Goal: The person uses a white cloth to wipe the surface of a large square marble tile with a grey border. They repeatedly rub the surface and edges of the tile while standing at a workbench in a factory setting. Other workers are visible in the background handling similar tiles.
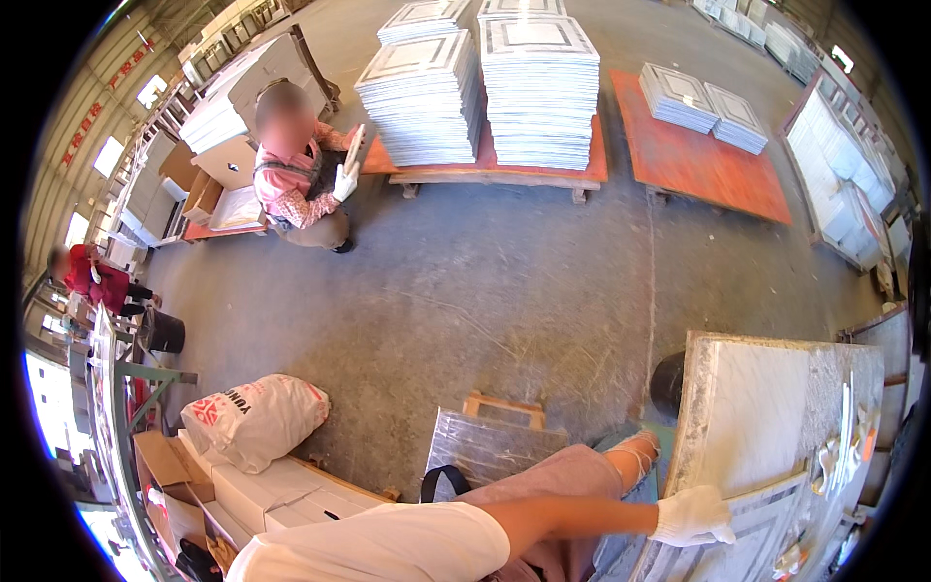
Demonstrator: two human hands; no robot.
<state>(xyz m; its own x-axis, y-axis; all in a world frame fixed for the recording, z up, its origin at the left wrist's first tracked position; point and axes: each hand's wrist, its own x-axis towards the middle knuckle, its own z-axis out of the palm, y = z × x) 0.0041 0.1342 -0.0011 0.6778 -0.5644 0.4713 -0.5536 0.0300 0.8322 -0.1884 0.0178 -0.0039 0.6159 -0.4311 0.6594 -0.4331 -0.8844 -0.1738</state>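
My left hand [692,516], in a white knit glove, reaches across to the lower right. It rests over the near edge of a patterned stone panel [752,514], grey bands on pale marble, with its fingers stretched toward the right. Nothing shows in its grasp. Behind this panel a large pale stone slab [747,407] with a rough brown edge lies on the bench. Thin white strips [846,432] and small scraps lie along its right side. My right hand cannot be made out; a small whitish shape [790,561] near the lower edge is unclear.
A co-worker [296,184] crouches by pallets of stacked patterned tiles [538,92], holding a flat piece. Another orange pallet [698,155] carries two lower stacks. A white sack [257,417] lies on cartons [281,495] at left. A dark bucket [669,383] stands beside the bench.
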